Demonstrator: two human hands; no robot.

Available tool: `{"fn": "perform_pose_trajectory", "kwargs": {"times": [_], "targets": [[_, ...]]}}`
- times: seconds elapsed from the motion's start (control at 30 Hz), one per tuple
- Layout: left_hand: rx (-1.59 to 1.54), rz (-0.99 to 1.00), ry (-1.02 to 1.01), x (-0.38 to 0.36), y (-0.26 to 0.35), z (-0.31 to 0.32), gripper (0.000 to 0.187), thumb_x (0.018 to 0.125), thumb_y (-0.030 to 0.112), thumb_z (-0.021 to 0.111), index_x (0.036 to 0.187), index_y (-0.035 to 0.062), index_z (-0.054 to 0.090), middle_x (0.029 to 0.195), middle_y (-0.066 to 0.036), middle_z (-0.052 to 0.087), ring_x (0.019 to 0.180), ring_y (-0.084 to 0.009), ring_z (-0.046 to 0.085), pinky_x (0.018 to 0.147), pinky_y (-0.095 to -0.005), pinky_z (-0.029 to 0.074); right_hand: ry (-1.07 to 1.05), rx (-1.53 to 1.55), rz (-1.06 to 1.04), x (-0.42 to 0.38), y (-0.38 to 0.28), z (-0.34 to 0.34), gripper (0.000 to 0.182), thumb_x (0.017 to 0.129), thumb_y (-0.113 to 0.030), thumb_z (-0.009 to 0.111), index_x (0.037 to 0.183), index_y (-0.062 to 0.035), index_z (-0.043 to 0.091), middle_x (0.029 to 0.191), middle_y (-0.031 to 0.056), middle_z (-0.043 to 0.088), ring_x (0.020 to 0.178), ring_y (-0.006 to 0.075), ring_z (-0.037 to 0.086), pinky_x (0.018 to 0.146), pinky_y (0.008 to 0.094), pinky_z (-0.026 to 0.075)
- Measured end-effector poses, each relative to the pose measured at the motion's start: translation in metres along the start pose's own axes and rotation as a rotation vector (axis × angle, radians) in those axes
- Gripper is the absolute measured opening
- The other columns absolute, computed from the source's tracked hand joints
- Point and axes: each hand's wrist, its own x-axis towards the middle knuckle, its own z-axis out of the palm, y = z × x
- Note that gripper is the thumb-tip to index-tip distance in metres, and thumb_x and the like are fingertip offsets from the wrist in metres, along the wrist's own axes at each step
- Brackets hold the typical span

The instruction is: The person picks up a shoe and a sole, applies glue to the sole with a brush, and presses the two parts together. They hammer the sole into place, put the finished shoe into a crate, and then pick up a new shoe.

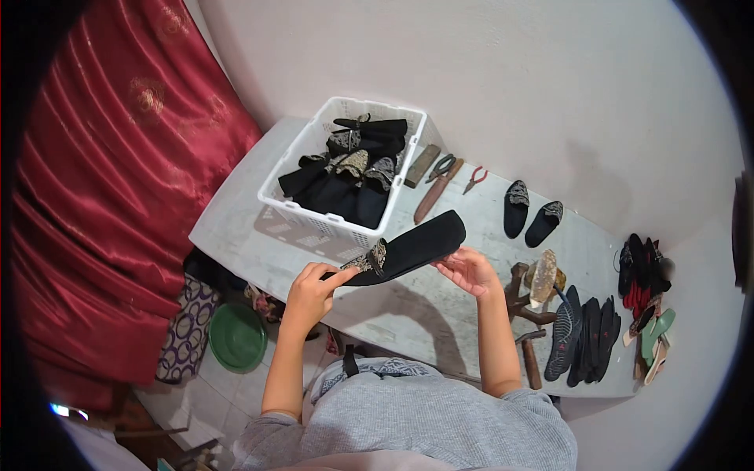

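A black shoe [420, 246] with a patterned, ruffled band near its toe is held above the table between both hands. My left hand [316, 289] grips the toe end, with fingers on the patterned band. At the other end, my right hand [470, 272] has its thumb and fingers closed on the heel edge. Just beyond the shoe stands a white plastic basket [322, 217] holding several similar black shoes [345, 177]. A matching pair of shoes [516, 210] rests on the table to the right.
On the table [393, 330] lie a sheathed knife [434, 196], scissors [442, 167], red-handled pliers [475, 180], a block [422, 166] and a hammer [532, 361]. Black soles [594, 341] and a shoe stand [518, 294] are at right. A green basin [238, 337] sits on the floor.
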Motion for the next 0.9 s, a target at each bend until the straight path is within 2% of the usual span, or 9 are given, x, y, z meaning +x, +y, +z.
{"fn": "perform_pose_trajectory", "kwargs": {"times": [0.07,0.17,0.3,0.37,0.4,0.5,0.73,0.83,0.9], "targets": [[0.006,0.018,-0.015,0.005,-0.028,-0.008,0.057,0.063,-0.009,0.057,0.108,0.0252,0.065,0.084,-0.005,0.059,0.083,-0.0242,0.056,0.073,-0.0349,0.049,-0.056,0.132,-0.026,0.02,0.009,0.008,0.051,0.088,-0.038,0.052,0.111,0.0072,0.051,0.111,0.0231,0.057,0.105,0.0337,0.056,0.095,0.0395,0.045],[0.014,0.068,-0.031,0.017,-0.067,-0.017,0.059,0.063,-0.009,0.057,0.108,0.0283,0.065,0.086,-0.005,0.058,0.085,-0.024,0.056,0.075,-0.0349,0.05,-0.043,0.348,0.057,0.04,0.004,0.045,0.09,0.08,-0.065,0.042,0.125,0.0128,0.038,0.114,0.0277,0.054,0.107,0.0364,0.055,0.096,0.0449,0.044],[-0.02,0.153,-0.036,0.032,-0.107,-0.014,0.058,0.064,-0.008,0.059,0.108,0.0303,0.065,0.088,-0.006,0.058,0.086,-0.0236,0.055,0.075,-0.0347,0.05,-0.008,0.263,0.063,0.069,0.002,0.051,0.086,0.08,-0.066,0.045,0.125,0.0068,0.041,0.114,0.0225,0.056,0.105,0.032,0.056,0.094,0.0425,0.045],[-0.034,0.166,-0.038,0.043,-0.121,-0.01,0.057,0.064,-0.007,0.06,0.107,0.0302,0.065,0.088,-0.006,0.058,0.086,-0.0235,0.054,0.075,-0.0344,0.05,0.294,-0.072,0.091,0.08,0.001,0.06,0.076,0.079,-0.062,0.054,0.123,-0.0001,0.046,0.113,0.0157,0.058,0.102,0.0267,0.057,0.091,0.0393,0.048],[-0.041,0.169,-0.037,0.047,-0.128,-0.009,0.056,0.065,-0.006,0.061,0.107,0.0301,0.066,0.087,-0.006,0.057,0.086,-0.0233,0.054,0.074,-0.0342,0.05,0.301,-0.066,0.088,0.088,0.001,0.06,0.076,0.079,-0.062,0.054,0.123,-0.0001,0.046,0.113,0.0157,0.058,0.102,0.0267,0.057,0.091,0.0393,0.048],[-0.057,0.199,0.004,0.065,-0.147,-0.003,0.051,0.065,-0.005,0.062,0.104,0.0268,0.067,0.086,-0.005,0.058,0.086,-0.023,0.054,0.074,-0.0341,0.049,0.406,-0.068,0.087,0.112,-0.008,0.061,0.051,0.08,-0.039,0.065,0.113,-0.0031,0.053,0.106,0.0112,0.06,0.099,0.0238,0.058,0.087,0.0369,0.049],[-0.105,0.283,0.076,0.131,-0.207,0.015,0.037,0.066,-0.003,0.065,0.096,0.0177,0.069,0.078,-0.003,0.059,0.081,-0.0212,0.055,0.069,-0.0326,0.05,0.466,-0.205,0.074,0.174,-0.033,0.051,0.036,0.08,-0.023,0.056,0.108,-0.002,0.055,0.1,0.0105,0.062,0.093,0.0213,0.06,0.085,0.0361,0.049],[0.008,0.432,0.123,0.177,-0.237,0.022,0.026,0.069,0.004,0.065,0.092,0.0166,0.069,0.075,-0.001,0.06,0.078,-0.0198,0.056,0.065,-0.0326,0.048,0.479,-0.447,0.041,0.217,-0.045,0.037,0.033,0.077,-0.015,0.056,0.107,-0.001,0.055,0.091,0.0072,0.061,0.078,0.0164,0.059,0.072,0.03,0.048],[0.123,0.499,0.121,0.206,-0.257,0.028,0.022,0.072,0.01,0.061,0.09,0.0187,0.069,0.076,0.002,0.059,0.078,-0.0176,0.056,0.065,-0.0325,0.045,0.527,-0.543,0.008,0.24,-0.055,0.047,0.034,0.077,-0.014,0.057,0.109,-0.0013,0.056,0.09,0.0065,0.06,0.076,0.0159,0.058,0.07,0.028,0.047]]}}
